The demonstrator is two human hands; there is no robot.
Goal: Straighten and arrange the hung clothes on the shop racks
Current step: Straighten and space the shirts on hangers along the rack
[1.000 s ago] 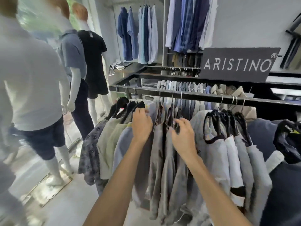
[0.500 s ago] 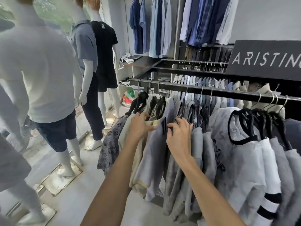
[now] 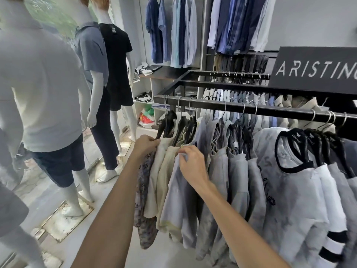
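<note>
My left hand (image 3: 145,147) grips the cream shirt (image 3: 154,190); right hand (image 3: 193,164) pinches the blue shirt (image 3: 179,206). Rack (image 3: 270,110) end bunched; most work outstanding, I judge.

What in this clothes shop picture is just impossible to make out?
Head view:
- Sign: last letter cut off by the right edge.
- Left hand: fingertips hidden in the cream shirt it grips.
- Pale blue shirt: shoulder partly covered by the right hand pinching it.
- Patterned shirt: mostly behind the left arm.
- Shelf items: too small, blurred.
</note>
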